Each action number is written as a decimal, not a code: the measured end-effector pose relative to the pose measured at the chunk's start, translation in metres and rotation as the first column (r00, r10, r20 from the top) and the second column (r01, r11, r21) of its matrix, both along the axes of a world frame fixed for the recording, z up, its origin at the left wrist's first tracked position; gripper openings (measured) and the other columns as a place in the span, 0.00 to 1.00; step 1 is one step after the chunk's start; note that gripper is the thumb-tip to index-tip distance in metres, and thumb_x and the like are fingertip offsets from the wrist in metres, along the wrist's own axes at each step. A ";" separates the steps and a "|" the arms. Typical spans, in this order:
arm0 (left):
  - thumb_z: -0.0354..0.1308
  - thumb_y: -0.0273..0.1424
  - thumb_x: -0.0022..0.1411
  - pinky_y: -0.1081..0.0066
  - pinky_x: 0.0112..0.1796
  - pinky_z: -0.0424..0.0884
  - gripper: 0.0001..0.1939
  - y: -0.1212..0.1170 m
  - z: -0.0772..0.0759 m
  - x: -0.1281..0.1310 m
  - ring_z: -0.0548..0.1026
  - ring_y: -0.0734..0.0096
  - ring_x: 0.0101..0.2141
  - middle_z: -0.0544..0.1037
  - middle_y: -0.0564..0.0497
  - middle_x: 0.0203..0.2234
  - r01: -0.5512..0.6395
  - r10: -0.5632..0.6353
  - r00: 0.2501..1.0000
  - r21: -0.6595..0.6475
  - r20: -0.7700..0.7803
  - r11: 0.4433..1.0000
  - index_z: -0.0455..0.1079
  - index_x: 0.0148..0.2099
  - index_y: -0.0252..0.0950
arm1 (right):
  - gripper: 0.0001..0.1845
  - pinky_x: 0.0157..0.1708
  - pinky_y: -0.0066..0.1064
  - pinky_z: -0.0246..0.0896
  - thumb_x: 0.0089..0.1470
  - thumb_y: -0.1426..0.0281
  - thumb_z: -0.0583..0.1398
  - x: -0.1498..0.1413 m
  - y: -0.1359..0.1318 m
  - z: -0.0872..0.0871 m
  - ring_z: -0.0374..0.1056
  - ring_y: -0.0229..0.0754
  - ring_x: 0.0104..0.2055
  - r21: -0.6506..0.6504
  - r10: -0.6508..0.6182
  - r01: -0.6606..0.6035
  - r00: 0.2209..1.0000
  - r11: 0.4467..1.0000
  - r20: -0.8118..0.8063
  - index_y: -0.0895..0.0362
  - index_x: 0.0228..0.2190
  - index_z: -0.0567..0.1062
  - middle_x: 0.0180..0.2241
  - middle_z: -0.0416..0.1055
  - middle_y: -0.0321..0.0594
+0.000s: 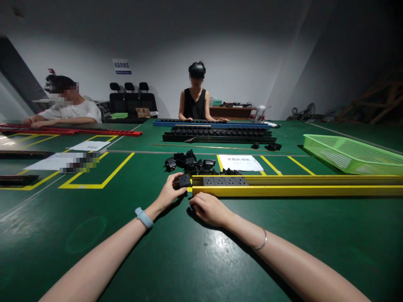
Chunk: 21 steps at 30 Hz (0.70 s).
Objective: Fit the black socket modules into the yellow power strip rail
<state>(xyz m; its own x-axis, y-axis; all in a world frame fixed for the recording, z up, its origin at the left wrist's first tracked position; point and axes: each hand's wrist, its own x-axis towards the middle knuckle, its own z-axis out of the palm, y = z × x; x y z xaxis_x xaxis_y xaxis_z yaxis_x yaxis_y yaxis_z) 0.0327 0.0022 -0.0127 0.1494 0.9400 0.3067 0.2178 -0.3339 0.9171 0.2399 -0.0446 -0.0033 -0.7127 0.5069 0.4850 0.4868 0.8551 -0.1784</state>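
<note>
My left hand [171,188] pinches a black socket module [184,180] between thumb and fingers, at the left end of a yellow channel rail [292,191]. Inside that rail, several like modules [225,181] sit in a row, pin holes facing up. My right hand [211,209] is closed, its fingers curled beside the rail's near wall close to the left end; whatever its palm may hold is hidden. Just behind the rail's end lies a loose heap of black modules [189,161].
A printed white sheet [241,162] lies behind the rail, and a green plastic basket [349,153] stands at right. Farther back are black rails [217,137] and a blue rail [163,123], with a person [195,100] behind them. Another person [74,111] works beside red rails [126,133] at left.
</note>
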 end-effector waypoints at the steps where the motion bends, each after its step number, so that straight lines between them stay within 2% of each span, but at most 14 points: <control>1: 0.62 0.32 0.51 0.61 0.52 0.68 0.28 -0.001 0.002 0.000 0.72 0.62 0.49 0.68 0.43 0.53 0.012 -0.012 1.000 -0.009 0.003 1.000 0.62 0.55 0.37 | 0.08 0.36 0.30 0.61 0.55 0.77 0.55 0.000 0.000 0.000 0.64 0.41 0.35 0.002 0.001 -0.001 1.000 1.000 0.001 0.57 0.39 0.68 0.33 0.69 0.42; 8: 0.63 0.33 0.52 0.57 0.54 0.66 0.30 -0.003 0.011 -0.002 0.71 0.59 0.52 0.69 0.42 0.55 0.112 -0.107 0.992 -0.077 0.063 0.991 0.63 0.57 0.37 | 0.08 0.37 0.30 0.61 0.55 0.76 0.55 0.000 0.000 0.000 0.64 0.41 0.36 -0.009 -0.012 0.012 1.000 1.000 0.017 0.57 0.39 0.69 0.33 0.69 0.42; 21: 0.66 0.30 0.50 0.57 0.55 0.65 0.33 -0.003 0.008 -0.001 0.69 0.57 0.54 0.65 0.42 0.58 0.182 -0.155 0.969 -0.129 0.192 0.975 0.60 0.58 0.38 | 0.08 0.37 0.30 0.60 0.56 0.75 0.55 0.000 0.001 -0.001 0.63 0.41 0.36 -0.017 -0.012 0.012 0.999 1.000 0.030 0.57 0.40 0.69 0.34 0.69 0.42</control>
<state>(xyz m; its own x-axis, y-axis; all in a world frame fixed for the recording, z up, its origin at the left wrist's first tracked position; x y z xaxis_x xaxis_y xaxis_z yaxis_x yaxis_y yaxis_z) 0.0321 -0.0007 -0.0042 0.2646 0.9422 0.2055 -0.0024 -0.2124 0.9772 0.2404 -0.0439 -0.0045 -0.7206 0.5236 0.4545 0.5026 0.8460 -0.1779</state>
